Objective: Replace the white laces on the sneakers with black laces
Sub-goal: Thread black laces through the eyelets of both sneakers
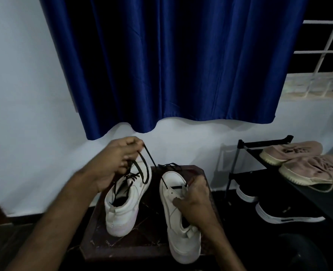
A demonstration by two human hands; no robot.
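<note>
Dark wood of a low stool (148, 231) underneath, carrying both shoes side by side, toes pointing away. On its left part, left sneaker (122, 208), white, already criss-crossed in black over the tongue. Just beside it, right sneaker (181, 237), white, long axis running from near edge to far edge, with only one black bar across its lowest holes.

Left hand (112, 163) raised above the left sneaker, fingers clenched on the black lace (148, 155), pinching it taut; blurred, so exact finger placement unclear. Right hand (195, 196) grasping the right sneaker at the throat, thumb pressed on its side, fingers curled over the tongue.

Lace slanting down and rightward from the raised pinch toward the right sneaker's toe. Probably next: feeding a loose end into the open eyelets (171, 192), lying just left of the right hand's thumb, nearer that hand.
</note>
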